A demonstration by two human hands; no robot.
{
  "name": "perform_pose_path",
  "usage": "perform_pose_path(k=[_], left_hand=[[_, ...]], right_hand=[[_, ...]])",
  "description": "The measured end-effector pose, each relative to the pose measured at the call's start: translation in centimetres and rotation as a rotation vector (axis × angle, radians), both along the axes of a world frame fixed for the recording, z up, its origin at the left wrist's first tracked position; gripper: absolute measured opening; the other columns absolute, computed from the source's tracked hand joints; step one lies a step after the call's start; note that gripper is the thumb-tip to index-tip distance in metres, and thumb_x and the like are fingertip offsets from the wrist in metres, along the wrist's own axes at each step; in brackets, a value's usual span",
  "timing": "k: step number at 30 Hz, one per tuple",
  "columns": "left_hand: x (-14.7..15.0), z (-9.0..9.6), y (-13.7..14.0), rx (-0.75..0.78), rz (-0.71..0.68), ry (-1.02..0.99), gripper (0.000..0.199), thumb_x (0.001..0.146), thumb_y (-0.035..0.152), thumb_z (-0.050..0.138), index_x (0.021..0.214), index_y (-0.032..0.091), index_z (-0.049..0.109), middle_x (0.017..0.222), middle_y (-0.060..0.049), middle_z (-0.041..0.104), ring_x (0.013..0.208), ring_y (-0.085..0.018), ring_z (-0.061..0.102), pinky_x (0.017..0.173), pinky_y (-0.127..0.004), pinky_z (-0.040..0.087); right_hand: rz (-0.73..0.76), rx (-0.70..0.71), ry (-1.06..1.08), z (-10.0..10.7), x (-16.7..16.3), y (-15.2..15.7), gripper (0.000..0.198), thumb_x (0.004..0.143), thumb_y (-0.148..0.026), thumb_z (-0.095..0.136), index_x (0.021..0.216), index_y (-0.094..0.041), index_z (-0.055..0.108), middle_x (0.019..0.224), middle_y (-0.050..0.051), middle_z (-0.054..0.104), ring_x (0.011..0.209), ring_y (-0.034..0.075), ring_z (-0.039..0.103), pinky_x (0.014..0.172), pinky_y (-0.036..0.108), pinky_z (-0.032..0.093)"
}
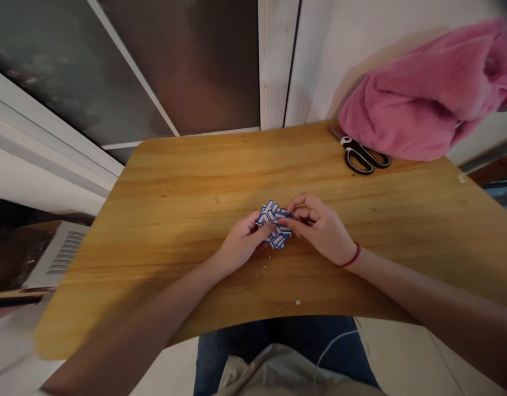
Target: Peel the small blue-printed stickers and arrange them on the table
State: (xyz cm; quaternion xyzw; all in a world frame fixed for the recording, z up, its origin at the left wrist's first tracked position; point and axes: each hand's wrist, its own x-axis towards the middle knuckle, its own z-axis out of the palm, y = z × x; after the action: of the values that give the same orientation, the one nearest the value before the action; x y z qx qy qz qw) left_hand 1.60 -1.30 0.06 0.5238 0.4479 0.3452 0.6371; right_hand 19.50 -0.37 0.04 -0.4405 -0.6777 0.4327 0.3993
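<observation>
Between my two hands, above the middle of the wooden table, is a small blue-and-white folded piece (278, 234) made of interlocking strips, with a jagged outline. My left hand (247, 236) grips its left side, thumb on top and the other fingers mostly hidden beneath. On the right, my right hand (317, 223) pinches the piece's upper right edge between thumb and fingers. A red band circles the right wrist. The underside of the piece is out of sight.
Black-handled scissors (363, 157) lie at the table's back right, partly under a pink fluffy cloth (422, 99). Tiny white scraps (298, 302) dot the wooden table (187, 181). A carton (57, 256) stands off the left edge; glass panels rise behind.
</observation>
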Motion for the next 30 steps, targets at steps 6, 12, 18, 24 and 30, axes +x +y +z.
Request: perform_pose_path(k=[6, 12, 18, 24, 30], left_hand=[[-0.20, 0.30, -0.05, -0.087, -0.049, -0.031, 0.036, 0.078, 0.052, 0.056, 0.085, 0.017, 0.051, 0.061, 0.004, 0.054, 0.046, -0.006, 0.048, 0.042, -0.017, 0.038], [-0.19, 0.29, -0.12, -0.090, -0.097, -0.043, 0.041, 0.076, 0.057, 0.056, 0.080, 0.017, 0.049, 0.059, 0.003, 0.055, 0.045, -0.007, 0.049, 0.041, -0.017, 0.039], [-0.32, -0.35, -0.29, -0.043, -0.192, -0.004, 0.042, 0.081, 0.057, 0.050, 0.072, 0.016, 0.051, 0.056, 0.002, 0.054, 0.045, -0.006, 0.049, 0.041, -0.017, 0.039], [-0.14, 0.05, -0.20, -0.051, -0.179, 0.016, 0.040, 0.080, 0.054, 0.053, 0.069, 0.015, 0.052, 0.055, 0.002, 0.054, 0.046, -0.006, 0.049, 0.044, -0.018, 0.040], [0.00, 0.26, -0.30, -0.056, -0.136, 0.004, 0.040, 0.081, 0.054, 0.051, 0.070, 0.016, 0.053, 0.056, 0.002, 0.056, 0.046, -0.007, 0.050, 0.045, -0.018, 0.041]], right_hand=[[-0.072, -0.018, -0.043, -0.28, -0.18, 0.27, 0.034, 0.075, -0.044, 0.066, 0.086, -0.021, 0.044, 0.048, -0.011, 0.033, 0.044, 0.006, 0.032, 0.045, 0.022, 0.025], [-0.053, -0.169, 0.067, 0.22, -0.50, 0.10, 0.045, 0.071, -0.045, 0.069, 0.095, -0.020, 0.041, 0.056, -0.009, 0.048, 0.044, 0.006, 0.038, 0.041, 0.020, 0.028], [0.054, -0.207, -0.044, 0.31, -0.42, -0.30, 0.033, 0.078, -0.049, 0.060, 0.072, -0.018, 0.049, 0.051, -0.006, 0.046, 0.039, 0.005, 0.038, 0.036, 0.020, 0.026], [0.156, -0.362, 0.008, -0.22, -0.05, -0.18, 0.041, 0.085, -0.056, 0.045, 0.071, -0.017, 0.050, 0.050, -0.005, 0.048, 0.036, 0.005, 0.040, 0.033, 0.018, 0.028], [0.209, -0.349, 0.047, -0.29, 0.07, -0.42, 0.038, 0.086, -0.053, 0.046, 0.076, -0.017, 0.053, 0.053, -0.005, 0.049, 0.038, 0.004, 0.040, 0.035, 0.016, 0.030]])
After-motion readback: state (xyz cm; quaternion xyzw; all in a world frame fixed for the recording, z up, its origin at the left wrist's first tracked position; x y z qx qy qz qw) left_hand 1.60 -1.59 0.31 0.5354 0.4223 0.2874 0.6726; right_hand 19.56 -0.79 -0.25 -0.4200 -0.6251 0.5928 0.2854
